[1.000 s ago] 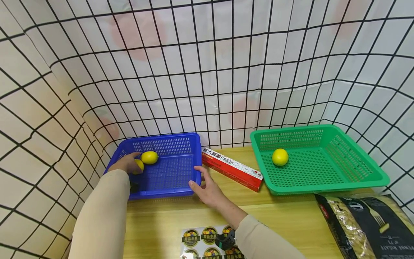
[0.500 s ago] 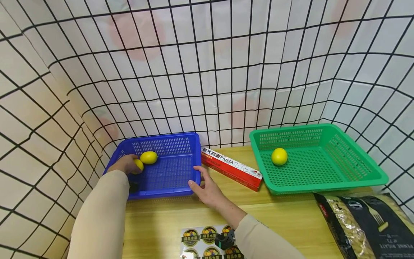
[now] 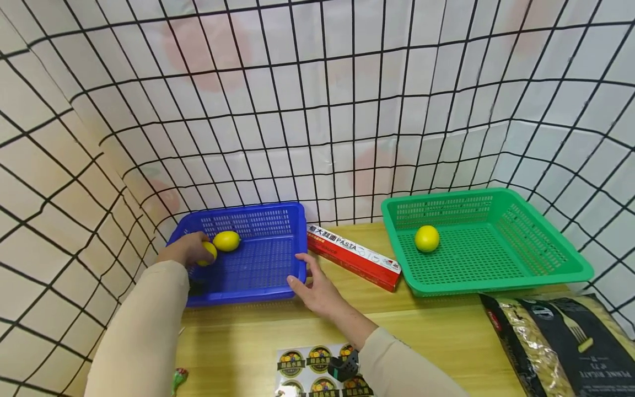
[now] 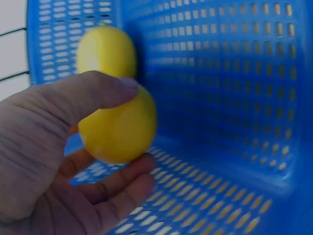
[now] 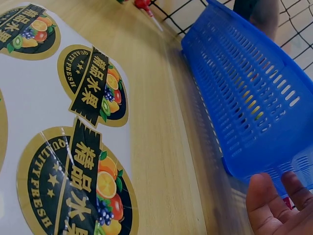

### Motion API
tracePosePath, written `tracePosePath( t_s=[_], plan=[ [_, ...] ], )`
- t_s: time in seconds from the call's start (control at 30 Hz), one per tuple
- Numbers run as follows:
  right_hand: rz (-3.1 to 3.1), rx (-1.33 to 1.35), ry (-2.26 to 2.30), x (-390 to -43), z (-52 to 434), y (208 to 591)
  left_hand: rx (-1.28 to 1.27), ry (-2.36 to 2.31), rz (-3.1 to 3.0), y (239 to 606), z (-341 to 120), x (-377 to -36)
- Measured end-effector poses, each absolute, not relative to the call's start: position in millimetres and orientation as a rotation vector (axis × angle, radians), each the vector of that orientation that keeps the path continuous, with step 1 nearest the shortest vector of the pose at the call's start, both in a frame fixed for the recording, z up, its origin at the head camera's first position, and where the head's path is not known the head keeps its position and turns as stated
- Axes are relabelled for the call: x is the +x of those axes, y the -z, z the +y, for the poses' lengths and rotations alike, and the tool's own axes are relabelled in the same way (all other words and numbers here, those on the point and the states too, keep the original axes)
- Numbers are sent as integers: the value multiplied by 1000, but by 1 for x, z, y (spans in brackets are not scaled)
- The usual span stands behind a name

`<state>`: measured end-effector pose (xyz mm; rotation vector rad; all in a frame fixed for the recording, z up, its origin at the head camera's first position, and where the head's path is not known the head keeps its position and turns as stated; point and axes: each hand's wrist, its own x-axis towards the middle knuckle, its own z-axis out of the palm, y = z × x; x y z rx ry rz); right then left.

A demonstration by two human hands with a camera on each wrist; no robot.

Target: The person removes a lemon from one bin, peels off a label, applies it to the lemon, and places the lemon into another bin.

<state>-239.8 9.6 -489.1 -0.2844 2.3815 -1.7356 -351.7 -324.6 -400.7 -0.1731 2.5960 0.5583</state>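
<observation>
In the head view my left hand (image 3: 187, 249) is inside the left part of the blue basket (image 3: 268, 294). It grips a yellow lemon (image 4: 120, 129), thumb over the top and fingers below. A second lemon (image 3: 226, 241) lies right beside it on the basket floor, near the back wall. My right hand (image 3: 319, 289) is at the basket's front right corner, thumb and fingers spread and touching the rim. The right wrist view shows these fingertips (image 5: 261, 182) against the basket's outside.
A red and white pasta box (image 3: 354, 258) lies between the blue basket and a green basket (image 3: 501, 288) holding one lemon (image 3: 427, 239). A pasta bag (image 3: 565, 342) lies front right. Fruit stickers (image 3: 319, 358) lie in front, and a small red-green item (image 3: 180, 377) is by my left sleeve.
My left hand and forearm have shifted slightly left with the gripped lemon, uncovering the small red-green item on the table. The right hand stays at the basket corner.
</observation>
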Motion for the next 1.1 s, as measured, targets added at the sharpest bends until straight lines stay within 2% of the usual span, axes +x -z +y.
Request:
tracePosePath(
  t_s=[0.3, 0.57, 0.73, 1.1],
  plan=[
    [2375, -279, 1732, -242, 8, 489, -45, -504, 2612, 362, -311, -338],
    [2354, -266, 1751, -242, 6, 489, 142, -364, 2957, 338, -274, -295],
    [2331, -258, 1772, -242, 7, 488, 137, -526, 3111, 339, -252, -260],
    [2319, -269, 1742, -244, 11, 485, 114, -1076, 3196, 365, -208, -182]
  ],
)
